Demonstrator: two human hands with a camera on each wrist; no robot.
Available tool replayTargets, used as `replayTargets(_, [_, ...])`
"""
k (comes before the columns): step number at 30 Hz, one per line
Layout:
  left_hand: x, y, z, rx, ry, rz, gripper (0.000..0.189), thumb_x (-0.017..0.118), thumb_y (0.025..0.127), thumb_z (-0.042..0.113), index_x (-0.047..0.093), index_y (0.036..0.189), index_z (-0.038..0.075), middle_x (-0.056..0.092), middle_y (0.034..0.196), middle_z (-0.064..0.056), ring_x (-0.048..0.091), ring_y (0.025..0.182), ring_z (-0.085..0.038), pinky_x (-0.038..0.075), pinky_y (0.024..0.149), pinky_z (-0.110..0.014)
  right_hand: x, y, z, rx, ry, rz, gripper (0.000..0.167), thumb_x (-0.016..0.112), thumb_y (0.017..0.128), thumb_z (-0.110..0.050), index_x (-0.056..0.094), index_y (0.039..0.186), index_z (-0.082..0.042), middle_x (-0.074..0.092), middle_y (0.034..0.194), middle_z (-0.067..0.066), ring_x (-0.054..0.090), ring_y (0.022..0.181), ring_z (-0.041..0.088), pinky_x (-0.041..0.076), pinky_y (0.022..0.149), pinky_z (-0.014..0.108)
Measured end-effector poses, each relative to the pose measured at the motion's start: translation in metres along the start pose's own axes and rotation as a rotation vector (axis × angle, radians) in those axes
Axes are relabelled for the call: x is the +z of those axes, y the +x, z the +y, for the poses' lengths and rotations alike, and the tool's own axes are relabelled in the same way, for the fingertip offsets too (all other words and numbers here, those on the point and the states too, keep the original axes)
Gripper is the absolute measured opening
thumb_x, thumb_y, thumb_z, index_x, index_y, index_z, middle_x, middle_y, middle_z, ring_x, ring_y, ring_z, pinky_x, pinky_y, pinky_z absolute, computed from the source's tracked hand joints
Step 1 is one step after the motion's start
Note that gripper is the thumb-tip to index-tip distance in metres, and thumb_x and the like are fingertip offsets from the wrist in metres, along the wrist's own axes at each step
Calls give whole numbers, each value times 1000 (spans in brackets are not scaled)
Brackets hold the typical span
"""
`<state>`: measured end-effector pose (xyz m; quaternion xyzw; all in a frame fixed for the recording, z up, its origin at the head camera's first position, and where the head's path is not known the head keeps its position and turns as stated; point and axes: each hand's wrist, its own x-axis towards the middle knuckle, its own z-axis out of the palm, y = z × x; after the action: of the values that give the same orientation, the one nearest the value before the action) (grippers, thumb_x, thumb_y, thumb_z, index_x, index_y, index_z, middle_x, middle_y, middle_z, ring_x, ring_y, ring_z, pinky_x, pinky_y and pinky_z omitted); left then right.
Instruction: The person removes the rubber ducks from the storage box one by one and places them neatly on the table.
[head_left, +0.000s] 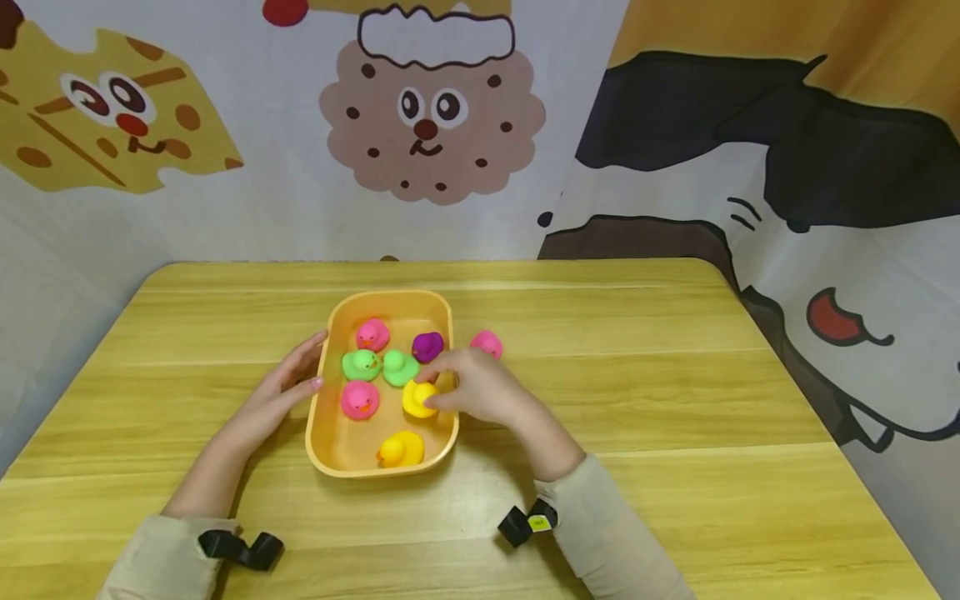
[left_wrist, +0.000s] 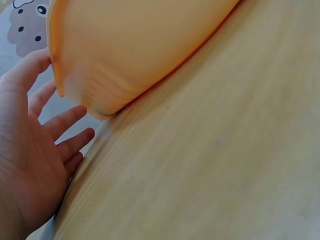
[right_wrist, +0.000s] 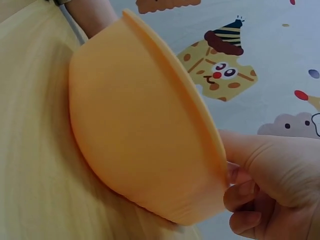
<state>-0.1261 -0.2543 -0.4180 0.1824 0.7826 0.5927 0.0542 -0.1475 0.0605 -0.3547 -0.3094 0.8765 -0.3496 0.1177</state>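
An orange plastic basin [head_left: 345, 454] sits on the table with several rubber ducks inside. My right hand [head_left: 480, 387] reaches over its right rim, thumb and fingers pinching a yellow rubber duck [head_left: 416, 400]. Fingers extended, my left hand [head_left: 273, 400] rests against the basin's left side; the left wrist view shows the palm and the basin wall [left_wrist: 145, 40]. Also in the basin are another yellow duck [head_left: 402, 449], a pink duck [head_left: 360, 400], another pink duck [head_left: 372, 335], a green duck [head_left: 362, 365], a second green duck [head_left: 401, 368] and a purple duck [head_left: 427, 347]. The basin hides the right fingertips in the right wrist view.
A pink duck [head_left: 487, 343] lies on the table outside the basin, just beyond my right hand and partly covered by it. The wooden table [head_left: 675, 375] ends at a cloth backdrop [head_left: 285, 217] printed with cartoon figures. Each sleeve cuff bears a black wrist device [head_left: 525, 523].
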Motion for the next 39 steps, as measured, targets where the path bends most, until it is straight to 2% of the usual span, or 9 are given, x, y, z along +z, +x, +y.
replayTargets(4, [1, -1, 1, -2, 4, 4, 59, 47, 100, 7, 22, 154, 14, 30, 148, -26, 37, 126, -4, 32, 95, -12, -4, -3, 0, 14, 20, 34, 29, 78, 81, -16, 73, 109, -14, 68, 111, -2, 58, 104, 13, 44, 90, 30])
replayTargets(7, [2, -1, 1, -2, 7, 8, 59, 47, 100, 7, 23, 154, 15, 31, 148, -26, 37, 125, -4, 31, 96, -12, -8, -5, -2, 11, 35, 65, 29, 78, 81, -16, 72, 109, -15, 68, 109, -4, 58, 99, 13, 45, 88, 30])
replayTargets(11, [3, -2, 2, -2, 8, 10, 59, 47, 100, 7, 23, 154, 15, 31, 147, -26, 37, 125, -4, 31, 96, -12, -14, -8, -2, -35, 35, 115, 29, 78, 81, -16, 72, 110, -15, 68, 103, -6, 53, 73, 13, 46, 68, 27])
replayTargets(15, [2, -2, 2, -2, 9, 10, 59, 47, 100, 7, 23, 154, 15, 31, 147, -27, 37, 125, -3, 31, 96, -12, -18, -10, -3, -52, 41, 168, 30, 77, 81, -16, 72, 111, -15, 65, 100, -7, 46, 59, 13, 42, 55, 25])
replayTargets(20, [1, -1, 1, 2, 5, 7, 59, 47, 100, 6, 23, 154, 14, 31, 147, -27, 37, 125, -3, 31, 96, -12, -24, -12, -4, -36, 69, 229, 29, 78, 80, -15, 73, 109, -14, 64, 101, -7, 45, 59, 15, 39, 53, 25])
replayTargets(26, [0, 0, 0, 11, 4, 6, 59, 47, 100, 6, 23, 153, 13, 32, 146, -29, 37, 125, -2, 31, 96, -12, -30, -13, -1, -39, 105, 292, 28, 79, 78, -12, 74, 105, -12, 66, 105, -3, 51, 69, 19, 44, 60, 27])
replayTargets(32, [-1, 1, 0, 12, 2, 3, 59, 47, 100, 6, 23, 153, 13, 31, 146, -29, 37, 125, -3, 31, 96, -12, -37, -15, 6, -41, 126, 350, 26, 79, 78, -10, 74, 103, -10, 66, 98, -4, 52, 69, 20, 46, 58, 29])
replayTargets(39, [0, 0, 1, 5, 2, 2, 59, 47, 100, 6, 23, 153, 12, 29, 148, -28, 35, 126, -2, 31, 96, -12, -45, -19, 13, -5, 132, 398, 24, 79, 78, -12, 75, 101, -9, 66, 94, -5, 46, 64, 20, 38, 52, 27])
